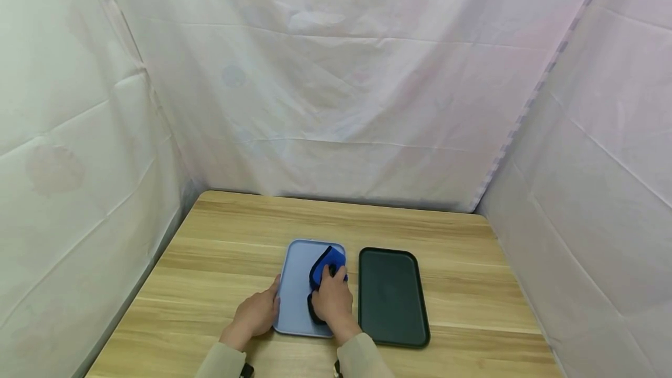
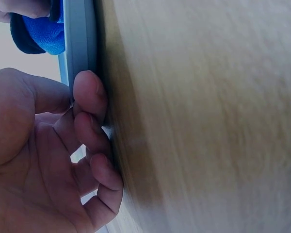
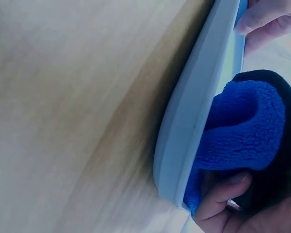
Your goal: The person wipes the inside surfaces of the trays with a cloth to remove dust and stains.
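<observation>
Left hand (image 1: 257, 311) grips light-blue tray (image 1: 293, 290) by rim beside it; tray's long axis runs forward between 2 hands. Right hand (image 1: 333, 297), nearer, grips blue cloth (image 1: 336, 256) on tray.

The left fingers (image 2: 91, 133) are bent in a pinch while the right fingers (image 3: 225, 192) curl, gripping.

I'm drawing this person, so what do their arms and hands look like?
The left hand and right hand wear no gloves. The left sleeve and right sleeve are pale beige. A small dark thing shows by each sleeve, too hidden to name.
</observation>
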`<state>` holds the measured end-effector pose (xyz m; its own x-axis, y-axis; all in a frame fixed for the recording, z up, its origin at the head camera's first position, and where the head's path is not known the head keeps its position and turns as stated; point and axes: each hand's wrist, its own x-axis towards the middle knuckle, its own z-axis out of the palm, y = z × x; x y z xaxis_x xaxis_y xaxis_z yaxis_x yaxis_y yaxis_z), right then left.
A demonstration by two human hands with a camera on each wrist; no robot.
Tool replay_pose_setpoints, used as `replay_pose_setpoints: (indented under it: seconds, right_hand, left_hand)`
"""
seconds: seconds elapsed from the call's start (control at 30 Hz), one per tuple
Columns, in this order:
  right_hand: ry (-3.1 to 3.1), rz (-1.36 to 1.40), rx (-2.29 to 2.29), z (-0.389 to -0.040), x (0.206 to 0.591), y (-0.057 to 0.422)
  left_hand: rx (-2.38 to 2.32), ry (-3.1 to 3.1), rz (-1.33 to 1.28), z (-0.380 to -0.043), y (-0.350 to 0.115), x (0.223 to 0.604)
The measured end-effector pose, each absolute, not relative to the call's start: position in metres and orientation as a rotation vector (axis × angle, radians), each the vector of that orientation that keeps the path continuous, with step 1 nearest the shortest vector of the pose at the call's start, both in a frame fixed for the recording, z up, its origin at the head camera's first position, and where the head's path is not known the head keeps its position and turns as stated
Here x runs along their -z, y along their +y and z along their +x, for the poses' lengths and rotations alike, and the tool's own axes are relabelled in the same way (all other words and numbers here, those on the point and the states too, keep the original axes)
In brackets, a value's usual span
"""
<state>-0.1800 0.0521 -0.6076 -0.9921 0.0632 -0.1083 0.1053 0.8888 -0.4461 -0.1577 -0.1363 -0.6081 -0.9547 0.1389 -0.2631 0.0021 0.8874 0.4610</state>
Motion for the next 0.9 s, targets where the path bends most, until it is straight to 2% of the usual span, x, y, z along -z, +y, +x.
replay_pose_setpoints:
  seconds: [0.9]
  right_hand:
    - [2.933, 0.133, 0.725, -0.207, 0.607, 0.055]
  left_hand:
    - [-0.66, 2.784, 0.136, -0.158, -0.137, 0.61]
